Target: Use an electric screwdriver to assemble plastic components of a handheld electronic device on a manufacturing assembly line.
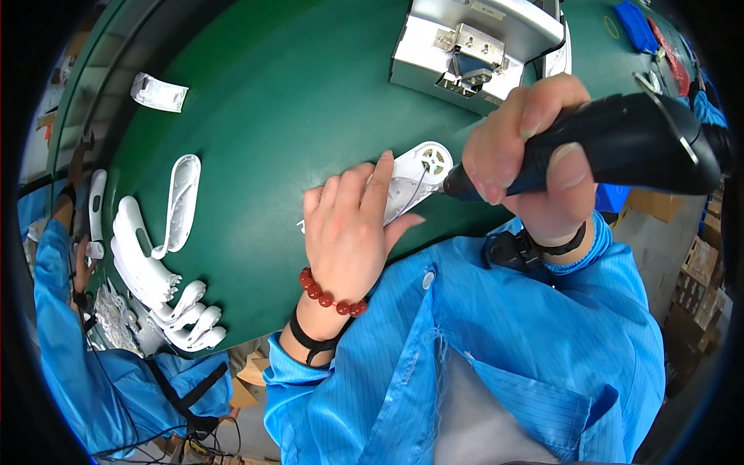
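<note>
My left hand [345,229] lies over a white plastic handset-like shell [406,186] on the green table, fingers along its far side and thumb by its near side, holding it down. A round perforated brass-coloured part [433,161] sits in the shell's right end, with a thin dark wire running from it. My right hand [535,147] is wrapped round a black electric screwdriver [628,139], held almost level. Its tip points left at the shell's near right edge; whether it touches a screw cannot be made out. My left hand hides the shell's left part.
A metal fixture [477,50] with a clamp stands beyond my hands. To the left lie a white shell half [183,203], a stack of white shells [139,252] and a small white cover [159,93]. A co-worker's blue sleeve [53,271] shows at the far left.
</note>
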A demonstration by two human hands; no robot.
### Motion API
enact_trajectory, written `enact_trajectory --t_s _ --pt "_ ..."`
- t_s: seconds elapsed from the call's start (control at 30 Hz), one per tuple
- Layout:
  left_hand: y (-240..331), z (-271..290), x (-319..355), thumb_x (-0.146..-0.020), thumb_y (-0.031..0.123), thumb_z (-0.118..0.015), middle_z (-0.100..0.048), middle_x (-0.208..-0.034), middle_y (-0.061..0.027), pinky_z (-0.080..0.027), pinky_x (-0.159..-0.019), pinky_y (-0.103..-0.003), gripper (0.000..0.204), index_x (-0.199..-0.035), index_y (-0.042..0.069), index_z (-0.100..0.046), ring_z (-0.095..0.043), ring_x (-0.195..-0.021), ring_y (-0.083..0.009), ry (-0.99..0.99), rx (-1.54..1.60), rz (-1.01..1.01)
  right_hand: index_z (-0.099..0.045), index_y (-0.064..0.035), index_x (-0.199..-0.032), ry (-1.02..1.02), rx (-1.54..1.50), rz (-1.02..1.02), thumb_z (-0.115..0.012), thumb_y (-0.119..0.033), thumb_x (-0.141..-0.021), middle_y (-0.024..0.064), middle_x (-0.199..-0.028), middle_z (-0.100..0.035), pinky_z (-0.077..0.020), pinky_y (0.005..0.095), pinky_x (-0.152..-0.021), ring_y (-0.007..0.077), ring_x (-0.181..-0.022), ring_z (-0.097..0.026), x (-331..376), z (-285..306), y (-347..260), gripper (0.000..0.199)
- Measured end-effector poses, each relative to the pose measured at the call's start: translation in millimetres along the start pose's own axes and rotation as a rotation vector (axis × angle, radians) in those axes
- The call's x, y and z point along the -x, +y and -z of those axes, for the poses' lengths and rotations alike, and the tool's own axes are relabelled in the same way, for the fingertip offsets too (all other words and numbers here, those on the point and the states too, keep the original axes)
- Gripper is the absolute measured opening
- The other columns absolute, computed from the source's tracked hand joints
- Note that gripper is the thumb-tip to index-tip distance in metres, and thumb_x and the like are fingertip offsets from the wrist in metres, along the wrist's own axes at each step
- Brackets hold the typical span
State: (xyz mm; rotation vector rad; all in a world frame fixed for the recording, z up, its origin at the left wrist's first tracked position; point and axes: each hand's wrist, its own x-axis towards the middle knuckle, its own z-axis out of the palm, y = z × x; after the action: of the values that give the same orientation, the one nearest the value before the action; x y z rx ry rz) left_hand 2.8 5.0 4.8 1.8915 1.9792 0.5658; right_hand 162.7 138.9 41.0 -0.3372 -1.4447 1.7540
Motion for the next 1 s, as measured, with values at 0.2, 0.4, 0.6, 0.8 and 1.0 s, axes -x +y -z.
enact_trajectory --t_s 0.2,0.4,0.6,0.8,1.0 --pt "-2.3 -2.6 2.1 -0.061 0.029 -0.082 -0.062 -0.105 -0.0047 -0.038 -0.076 -0.035 0.070 -0.124 0.007 -0.060 -0.057 -0.091 -0.0224 0.030 -0.040 0.033 -0.044 0.0002 -0.100 0.055 -0.109 0.076 -0.057 -0.009 -0.089 0.0134 -0.070 -0.058 -0.0478 0.0262 -0.050 0.0131 -0.054 -0.056 6.2 -5.4 15.3 0.020" --pt "-2.5 0.8 2.9 -0.061 0.028 -0.082 -0.062 -0.105 -0.0045 -0.038 -0.074 -0.035 0.069 -0.123 0.008 -0.061 -0.057 -0.089 -0.0224 0.032 -0.041 0.032 -0.043 0.0002 -0.101 0.068 -0.065 0.008 -0.059 -0.008 -0.088 0.0127 -0.070 -0.058 -0.0473 0.0258 -0.050 0.0128 -0.055 -0.056 5.5 -8.6 14.5 0.022" --pt "-3.7 -1.3 8.2 -0.062 0.028 -0.081 -0.062 -0.105 -0.0045 -0.038 -0.072 -0.035 0.068 -0.124 0.008 -0.061 -0.057 -0.087 -0.0225 0.053 -0.062 0.011 -0.043 -0.0091 -0.097 0.026 0.008 -0.075 -0.064 -0.037 -0.091 0.0065 -0.073 -0.053 -0.0429 0.0279 -0.050 0.0140 -0.053 -0.050 12.6 -14.6 13.3 0.036" --pt "-5.6 2.4 14.5 -0.065 0.029 -0.080 -0.060 -0.103 -0.0037 -0.037 -0.073 -0.033 0.065 -0.123 0.008 -0.061 -0.056 -0.084 -0.0190 0.060 -0.102 -0.039 -0.045 -0.0058 -0.100 -0.113 0.084 -0.023 -0.069 -0.024 -0.088 0.0095 -0.077 -0.057 -0.0482 0.0317 -0.060 0.0160 -0.064 -0.056 21.8 -21.7 12.4 0.033" --pt "-3.7 -1.1 23.4 -0.062 0.028 -0.082 -0.062 -0.106 -0.0036 -0.037 -0.073 -0.035 0.067 -0.124 0.009 -0.061 -0.057 -0.087 -0.0209 0.092 -0.083 -0.010 -0.048 -0.0110 -0.100 -0.091 -0.050 0.305 -0.069 -0.041 -0.086 0.0040 -0.074 -0.059 -0.0475 0.0304 -0.054 0.0140 -0.058 -0.057 -3.0 -13.7 -20.4 0.039"
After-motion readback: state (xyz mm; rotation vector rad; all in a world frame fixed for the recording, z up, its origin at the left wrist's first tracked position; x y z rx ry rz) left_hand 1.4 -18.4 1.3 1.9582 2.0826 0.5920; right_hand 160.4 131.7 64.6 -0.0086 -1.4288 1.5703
